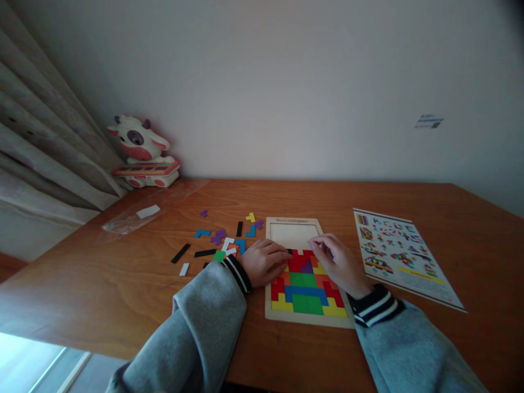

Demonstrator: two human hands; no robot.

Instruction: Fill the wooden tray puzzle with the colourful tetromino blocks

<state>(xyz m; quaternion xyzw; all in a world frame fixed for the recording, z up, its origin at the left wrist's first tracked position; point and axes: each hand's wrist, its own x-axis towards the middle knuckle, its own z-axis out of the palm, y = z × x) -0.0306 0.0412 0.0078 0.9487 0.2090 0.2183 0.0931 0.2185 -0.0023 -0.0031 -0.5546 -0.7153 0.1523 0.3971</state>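
Note:
A light wooden puzzle board (pixel 310 321) lies in front of me, its lower part filled with coloured block pieces such as a green piece (pixel 308 304) and a blue piece (pixel 307 291). Across its left edge rests my left hand (pixel 264 262), open, fingers stretched to the right. The fingertips are close to a small black piece (pixel 290 251) at the top of the filled rows; whether they touch it I cannot tell. Over the board's right side is my right hand (pixel 338 265), open, with fingers loosely bent and thumb near the forefinger. No piece shows in it.
Left of the board lie several loose pieces, among them a black bar (pixel 180 253), a white piece (pixel 184 269) and a purple piece (pixel 218 236). A printed sheet (pixel 403 254) is at the right. A clear plastic bag (pixel 123 222) and a cow toy (pixel 143 153) are at the back left.

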